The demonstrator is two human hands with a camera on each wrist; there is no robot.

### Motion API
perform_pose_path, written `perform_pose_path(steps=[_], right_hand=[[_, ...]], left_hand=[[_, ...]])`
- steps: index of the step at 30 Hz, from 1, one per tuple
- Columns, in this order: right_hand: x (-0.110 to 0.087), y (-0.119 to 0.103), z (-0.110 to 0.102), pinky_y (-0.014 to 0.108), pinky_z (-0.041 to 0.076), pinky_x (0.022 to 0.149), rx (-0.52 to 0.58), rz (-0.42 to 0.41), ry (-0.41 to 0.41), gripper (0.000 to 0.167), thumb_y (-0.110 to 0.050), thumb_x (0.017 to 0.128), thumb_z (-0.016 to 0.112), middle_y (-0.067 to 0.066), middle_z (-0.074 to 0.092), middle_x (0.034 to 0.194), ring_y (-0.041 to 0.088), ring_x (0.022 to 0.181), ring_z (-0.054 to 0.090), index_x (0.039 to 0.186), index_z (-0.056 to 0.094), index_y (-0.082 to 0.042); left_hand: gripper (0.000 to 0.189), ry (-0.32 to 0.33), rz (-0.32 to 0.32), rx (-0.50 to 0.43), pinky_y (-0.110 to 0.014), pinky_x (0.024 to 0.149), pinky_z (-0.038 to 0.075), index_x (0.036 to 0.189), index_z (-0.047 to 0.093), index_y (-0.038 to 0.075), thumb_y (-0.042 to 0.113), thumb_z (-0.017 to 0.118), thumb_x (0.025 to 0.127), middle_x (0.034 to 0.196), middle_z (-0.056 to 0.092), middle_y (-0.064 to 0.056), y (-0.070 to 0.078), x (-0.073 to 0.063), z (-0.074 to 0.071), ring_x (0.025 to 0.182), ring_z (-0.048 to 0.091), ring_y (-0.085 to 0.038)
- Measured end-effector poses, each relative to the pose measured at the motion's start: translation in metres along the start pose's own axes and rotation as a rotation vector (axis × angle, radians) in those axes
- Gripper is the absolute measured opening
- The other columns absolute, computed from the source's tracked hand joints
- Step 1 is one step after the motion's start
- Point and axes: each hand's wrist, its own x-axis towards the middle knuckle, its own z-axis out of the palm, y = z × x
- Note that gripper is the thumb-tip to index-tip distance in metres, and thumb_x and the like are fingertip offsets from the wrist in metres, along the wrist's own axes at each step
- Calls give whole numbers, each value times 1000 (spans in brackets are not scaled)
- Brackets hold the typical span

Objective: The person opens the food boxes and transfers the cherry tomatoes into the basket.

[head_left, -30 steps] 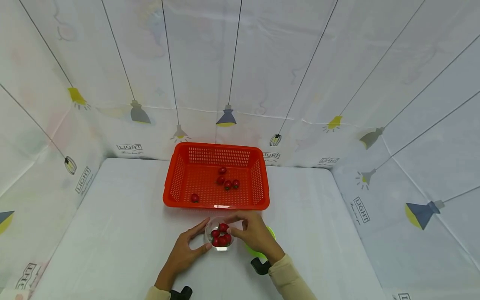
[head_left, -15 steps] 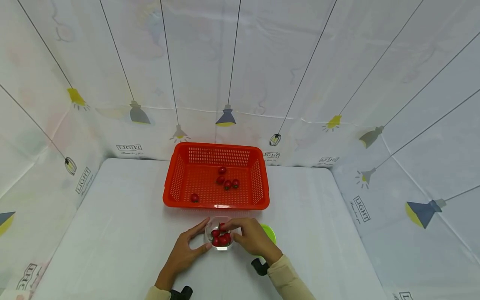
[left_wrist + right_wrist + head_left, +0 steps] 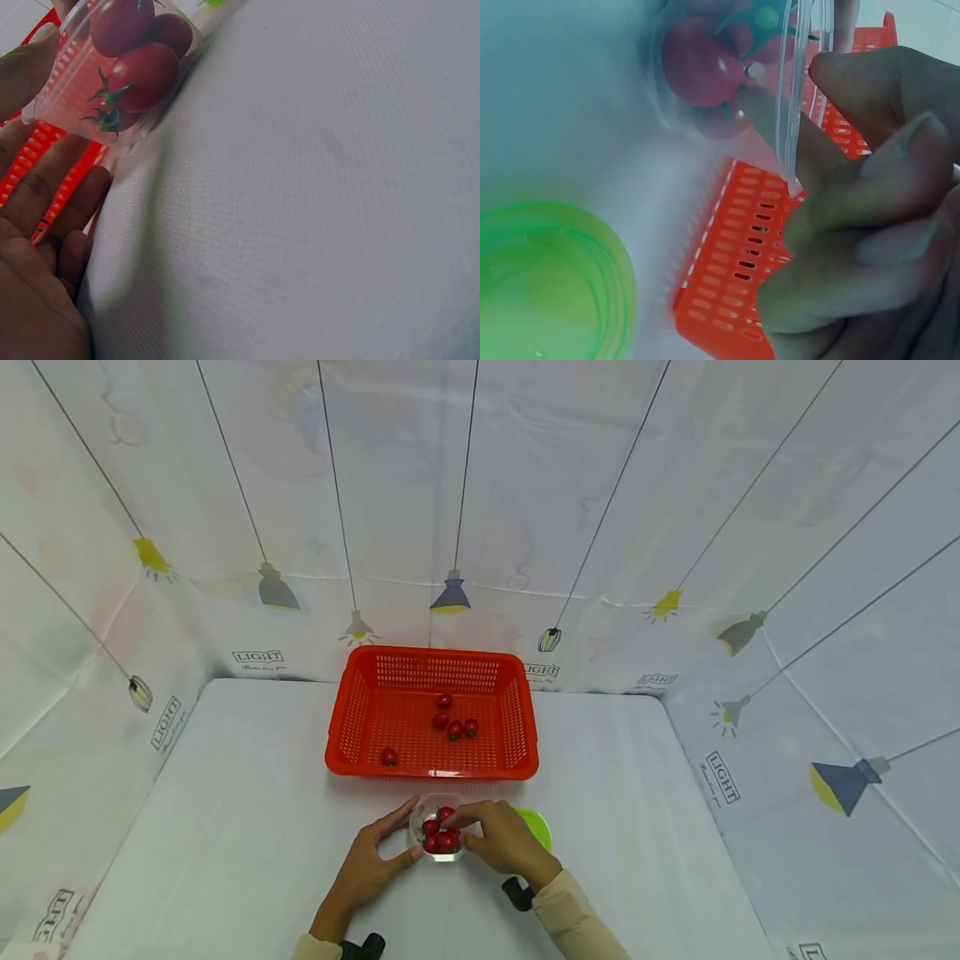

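Note:
A clear plastic cup (image 3: 444, 857) with several cherry tomatoes (image 3: 446, 842) stands on the table in front of the basket. My left hand (image 3: 363, 867) holds its left side, the thumb (image 3: 30, 71) over the rim in the left wrist view and the other fingers beside the wall. From the right, my right hand (image 3: 512, 842) reaches over the cup. In the right wrist view its index finger dips inside and touches the tomatoes (image 3: 697, 64), while the thumb (image 3: 855, 82) is at the rim and the remaining fingers are bent outside.
A red perforated basket (image 3: 431, 773) stands behind the cup with several loose cherry tomatoes (image 3: 455, 730) in it. Partly under my right hand lies a round lime-green container (image 3: 537, 827), seen more fully in the right wrist view. Printed white sheets line the back and sides.
My right hand has drawn slightly back toward me, its fingertips shifting from the upper tomato deeper among the tomatoes in the cup. My left hand and the basket stay put.

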Motion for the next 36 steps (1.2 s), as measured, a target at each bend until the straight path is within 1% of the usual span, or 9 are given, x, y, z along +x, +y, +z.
perform_pose_path(steps=[5,10,14,18,21,23,27,31,36], right_hand=[[1,-3,2,52,57,104,-55,29,5,24,-15,94,81,-8,81,116,17,114,73,116,82,-25],[3,-7,5,50,58,102,-36,23,-13,22,-17,94,82,-6,82,115,15,113,74,115,83,-25],[3,-10,6,50,58,102,-51,26,-8,21,-21,94,83,-7,82,113,15,112,74,114,83,-26],[4,-12,6,50,58,102,-64,30,-7,21,-23,94,83,-7,82,111,14,111,74,114,83,-26],[5,-11,6,45,60,99,-32,13,-14,21,-20,93,83,-7,83,109,12,109,74,114,83,-25],[6,-11,5,37,60,93,2,-1,-22,22,-17,92,84,-7,83,107,11,106,74,113,83,-24],[7,-11,4,26,53,82,50,-7,-35,23,-15,91,85,-9,83,103,11,100,73,112,84,-23],[7,-11,6,24,51,80,72,-18,-46,23,-14,91,84,-10,83,104,16,99,71,113,84,-22],[8,-12,5,22,48,75,112,-20,-56,26,-14,89,86,-10,82,107,21,95,68,114,84,-21]], left_hand=[[72,2,18,10,-71,125,27,160,50,28,26,82,95,156,60,4,-3,1,1,148,55,-24],[73,3,21,18,-69,126,27,160,50,29,27,82,94,155,61,6,-4,1,0,148,55,-20],[74,-3,19,17,-68,126,27,161,49,28,28,82,95,156,60,6,-4,1,0,148,55,-19],[73,0,24,14,-70,125,27,160,50,27,28,82,94,155,62,5,-3,0,0,147,55,-21],[73,3,22,18,-70,125,27,160,51,26,28,83,94,152,64,7,-3,0,-1,148,55,-20],[73,4,20,25,-68,126,28,160,51,26,27,83,94,151,64,8,-3,0,-1,148,55,-19],[74,7,20,31,-67,126,29,159,51,28,25,83,93,153,63,8,-4,0,0,148,55,-18],[74,7,34,39,-69,125,29,160,50,30,26,83,94,154,62,5,-5,0,0,149,54,-18],[74,-2,37,40,-69,124,30,161,49,26,28,82,95,155,61,4,-5,0,-1,150,52,-17]])
